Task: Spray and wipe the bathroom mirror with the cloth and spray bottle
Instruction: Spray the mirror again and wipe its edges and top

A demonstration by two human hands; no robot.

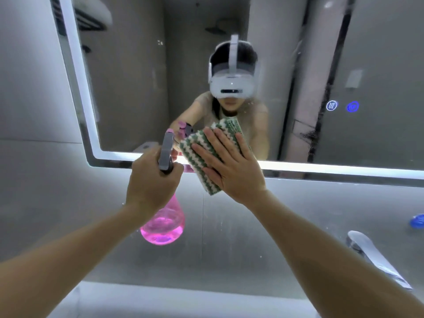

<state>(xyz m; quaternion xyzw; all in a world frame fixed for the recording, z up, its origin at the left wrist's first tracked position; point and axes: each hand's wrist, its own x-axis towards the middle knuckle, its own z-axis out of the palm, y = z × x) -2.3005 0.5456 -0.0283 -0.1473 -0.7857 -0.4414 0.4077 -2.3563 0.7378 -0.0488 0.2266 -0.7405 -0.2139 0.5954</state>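
Note:
The bathroom mirror (142,83) has a lit white border and fills the upper view. My left hand (151,180) grips the neck of a pink spray bottle (164,222) with a grey trigger head, held just below the mirror's lower edge, nozzle toward the glass. My right hand (231,164) lies flat with straight fingers on a green-and-white striped cloth (195,154), pressing it against the mirror's lower edge. The cloth's upper part and both hands are reflected in the glass.
A chrome faucet (376,258) juts out at lower right. A small blue object (416,221) sits at the right edge. Two glowing touch icons (341,106) show on the mirror's right side. The grey tiled wall (252,237) runs below the mirror, the white basin rim (183,301) at the bottom.

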